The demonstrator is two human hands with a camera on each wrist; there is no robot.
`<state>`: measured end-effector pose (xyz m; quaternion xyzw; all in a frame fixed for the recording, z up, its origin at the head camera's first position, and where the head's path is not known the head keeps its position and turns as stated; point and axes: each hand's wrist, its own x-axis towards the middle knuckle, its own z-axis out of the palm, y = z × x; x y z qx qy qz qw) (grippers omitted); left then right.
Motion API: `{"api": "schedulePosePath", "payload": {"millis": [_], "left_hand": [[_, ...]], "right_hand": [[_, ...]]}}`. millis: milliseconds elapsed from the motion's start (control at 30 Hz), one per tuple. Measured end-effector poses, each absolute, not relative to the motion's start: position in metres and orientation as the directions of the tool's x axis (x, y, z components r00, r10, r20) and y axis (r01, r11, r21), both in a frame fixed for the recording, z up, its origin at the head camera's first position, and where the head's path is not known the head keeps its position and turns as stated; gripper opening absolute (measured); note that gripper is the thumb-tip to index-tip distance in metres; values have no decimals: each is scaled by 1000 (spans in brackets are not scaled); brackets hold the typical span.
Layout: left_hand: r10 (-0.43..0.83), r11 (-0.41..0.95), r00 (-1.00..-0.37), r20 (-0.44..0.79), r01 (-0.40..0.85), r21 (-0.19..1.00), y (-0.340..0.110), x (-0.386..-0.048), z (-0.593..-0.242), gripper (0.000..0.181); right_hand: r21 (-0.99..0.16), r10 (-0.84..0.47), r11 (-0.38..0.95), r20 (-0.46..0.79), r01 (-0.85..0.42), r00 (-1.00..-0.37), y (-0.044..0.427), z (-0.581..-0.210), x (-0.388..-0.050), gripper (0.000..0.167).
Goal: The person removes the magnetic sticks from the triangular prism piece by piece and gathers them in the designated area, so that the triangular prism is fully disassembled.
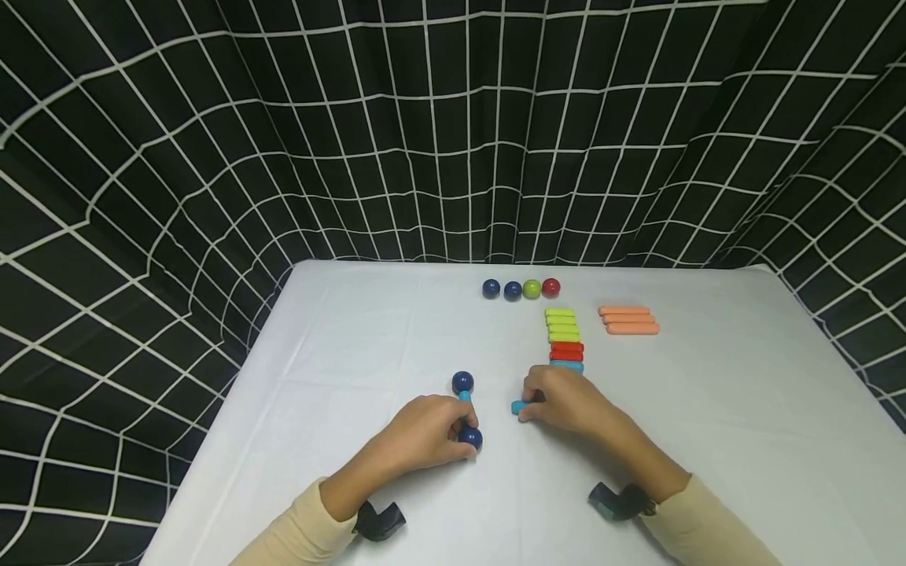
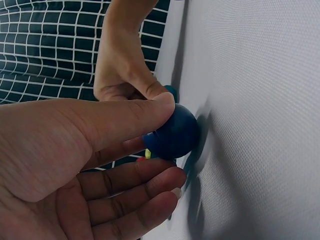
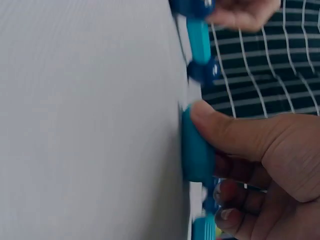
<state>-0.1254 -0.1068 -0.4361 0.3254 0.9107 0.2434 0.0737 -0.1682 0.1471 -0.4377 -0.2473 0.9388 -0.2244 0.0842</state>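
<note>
My left hand (image 1: pixel 430 431) pinches a dark blue ball (image 2: pixel 175 134) between thumb and fingers, low over the white table. That ball is at the near end of a short light-blue rod (image 3: pixel 199 41), whose far end meets a second dark blue ball (image 1: pixel 462 382). To the right, my right hand (image 1: pixel 566 399) grips another light-blue rod (image 3: pixel 196 147) by thumb and fingertips, at the table surface. In the head view only this rod's left end shows, pointing toward the ball-and-rod piece but apart from it.
Beyond my right hand lies a column of rods: light blue (image 1: pixel 566 365), red (image 1: pixel 567 350) and yellow-green (image 1: pixel 562 326). Orange rods (image 1: pixel 630 321) are at the right. Further back, blue, green (image 1: pixel 532 289) and red balls (image 1: pixel 550 287) form a row. Black gridded cloth (image 1: pixel 453 141) surrounds the table.
</note>
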Motion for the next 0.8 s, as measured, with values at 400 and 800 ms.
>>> {"api": "schedulePosePath", "payload": {"millis": [400, 800], "left_hand": [[629, 669, -777, 16, 551, 499, -106, -124, -434, 32], [623, 668, -782, 9, 539, 512, -106, -124, -434, 30]], "right_hand": [[-498, -424, 799, -71, -336, -903, 197, -434, -187, 13], [-498, -345, 822, -50, -276, -937, 210, -435, -196, 19]]}}
